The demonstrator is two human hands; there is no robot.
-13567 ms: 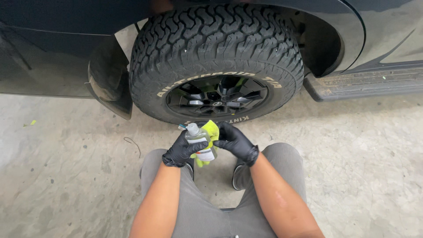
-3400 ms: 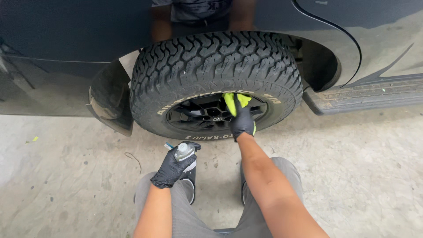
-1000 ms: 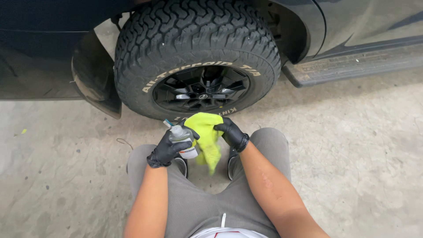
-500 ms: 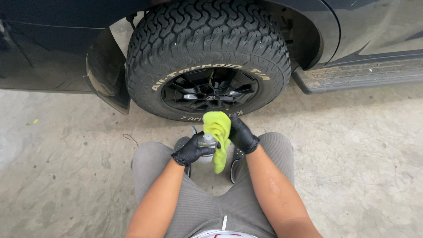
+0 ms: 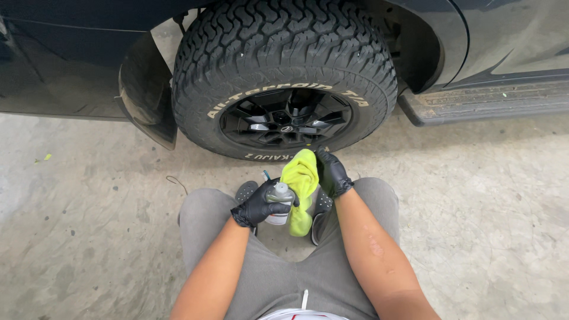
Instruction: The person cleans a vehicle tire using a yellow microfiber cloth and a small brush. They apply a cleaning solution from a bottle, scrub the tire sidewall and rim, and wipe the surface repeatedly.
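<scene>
the person crouched low at the centre bottom of the frame, knees in grey trousers [image 5: 278, 278] spread to either side, both hands in black gloves. the left hand [image 5: 259, 205], just below the middle of the frame, had its grip wrapped fully around a small grey spray bottle [image 5: 278, 203], fingers curled over the bottle's body so that only the cap end and part of the lower side showed. the right hand [image 5: 332, 173], a little higher and to the right, had its grip pinched closed on the top edge of a yellow-green cloth [image 5: 301, 186]. the cloth hung down from that pinch, draped between the two hands, its lower fold touching or lying just beside the bottle; which of the two could not be told. below the hands, dark shoes [image 5: 320, 207] showed on the concrete floor [image 5: 486, 225].

in the upper middle of the frame stood a large knobbly tyre [image 5: 284, 53] with pale raised lettering on its sidewall, fitted on a black spoked wheel [image 5: 284, 118]. the right hand and the cloth's top sat just below the tyre's bottom edge, near it but apart. a dark mud flap [image 5: 148, 95] hung to the left of the tyre, and a dark vehicle body [image 5: 71, 53] filled the upper left. a running board [image 5: 492, 101] ran along the upper right.
</scene>
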